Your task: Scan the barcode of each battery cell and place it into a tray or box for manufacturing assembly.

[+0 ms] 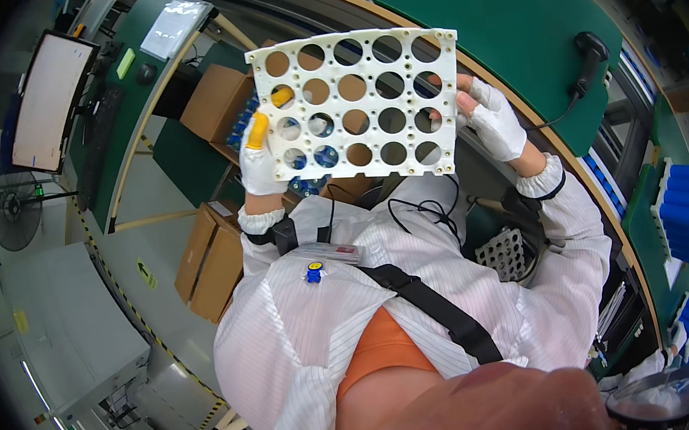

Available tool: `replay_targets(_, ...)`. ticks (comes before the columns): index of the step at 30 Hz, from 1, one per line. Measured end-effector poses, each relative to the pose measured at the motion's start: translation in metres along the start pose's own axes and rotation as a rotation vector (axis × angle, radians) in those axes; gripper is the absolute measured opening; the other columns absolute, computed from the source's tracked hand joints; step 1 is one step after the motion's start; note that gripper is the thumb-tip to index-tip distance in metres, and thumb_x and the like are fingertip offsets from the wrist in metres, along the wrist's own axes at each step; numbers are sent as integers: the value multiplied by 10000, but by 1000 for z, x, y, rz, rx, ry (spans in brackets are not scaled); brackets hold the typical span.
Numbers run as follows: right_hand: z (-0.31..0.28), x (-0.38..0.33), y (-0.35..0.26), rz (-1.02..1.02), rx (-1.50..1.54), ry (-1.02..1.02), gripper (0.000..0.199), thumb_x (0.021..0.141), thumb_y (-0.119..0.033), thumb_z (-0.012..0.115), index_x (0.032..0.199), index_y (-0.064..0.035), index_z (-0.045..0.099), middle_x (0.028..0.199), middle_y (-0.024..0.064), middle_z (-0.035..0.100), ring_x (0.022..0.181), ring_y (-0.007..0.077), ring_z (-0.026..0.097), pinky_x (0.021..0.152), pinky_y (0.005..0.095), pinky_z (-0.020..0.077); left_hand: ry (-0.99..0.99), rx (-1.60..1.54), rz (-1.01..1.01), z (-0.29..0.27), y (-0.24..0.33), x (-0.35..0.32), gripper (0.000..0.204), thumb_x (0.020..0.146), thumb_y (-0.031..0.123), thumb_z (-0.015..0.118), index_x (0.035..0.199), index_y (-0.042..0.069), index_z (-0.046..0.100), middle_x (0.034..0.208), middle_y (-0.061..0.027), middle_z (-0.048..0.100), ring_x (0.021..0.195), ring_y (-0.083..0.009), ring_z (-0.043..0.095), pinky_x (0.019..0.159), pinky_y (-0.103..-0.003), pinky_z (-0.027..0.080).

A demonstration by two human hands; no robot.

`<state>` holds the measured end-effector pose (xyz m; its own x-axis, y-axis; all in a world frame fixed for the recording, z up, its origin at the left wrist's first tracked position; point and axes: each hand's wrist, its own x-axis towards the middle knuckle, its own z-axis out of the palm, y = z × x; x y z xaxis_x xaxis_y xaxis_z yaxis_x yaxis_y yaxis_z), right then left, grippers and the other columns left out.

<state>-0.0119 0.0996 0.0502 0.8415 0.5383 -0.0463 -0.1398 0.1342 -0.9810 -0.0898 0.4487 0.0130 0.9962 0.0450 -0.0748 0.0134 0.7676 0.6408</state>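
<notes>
White round-holed plate (371, 104), one: we gripped opposite edges in left hand (258, 163) and right hand (496, 125), presumably for balance.

The holed panel (372, 103) is made of matt plastic, the gloves (498, 127) of cloth, the boxes (218, 270) at left of cardboard.

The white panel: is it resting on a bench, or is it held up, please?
Held up: left hand and right hand grip the white panel by opposite sides, a yellow-covered fingertip showing through one hole.
</notes>
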Motion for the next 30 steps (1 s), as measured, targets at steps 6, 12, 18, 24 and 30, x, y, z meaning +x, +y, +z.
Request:
replay_targets(6,4,-4,-4,-14,-21,7,448,1027,-284,512,1354,22,505,1036,95,677,910,149,671,714,272,549,43,102,41,8,4,-2,518,1017,322,535,1406,-8,441,1323,-183,585,1140,-305,637,936,-437,560)
replay_targets(12,3,2,4,33,-62,92,425,1041,-280,461,1331,25,523,1009,94,695,898,152,679,746,286,550,93,186,23,2,-3,1,496,1017,324,538,1365,-22,466,1266,-180,617,1067,-303,671,876,-429,590)
replay_targets(18,1,7,5,134,-99,123,427,1054,-304,434,1336,0,535,991,107,701,887,160,684,773,302,554,254,202,-70,-4,-6,10,474,1013,318,549,1346,-10,471,1237,-184,628,1077,-297,670,875,-416,597)
replay_targets(24,-3,6,8,111,-91,94,446,1048,-342,478,1314,11,536,983,101,687,897,149,684,781,271,548,214,253,-59,-7,-12,8,421,1039,287,496,1343,-4,474,1264,-184,612,1102,-303,659,889,-428,591)
replay_targets(30,-16,8,16,69,-104,327,474,1020,-354,541,1305,24,557,1095,79,658,928,144,660,825,290,535,79,68,-72,-1,-20,5,353,1055,242,472,1316,7,510,1245,-122,623,1085,-235,651,908,-362,562)
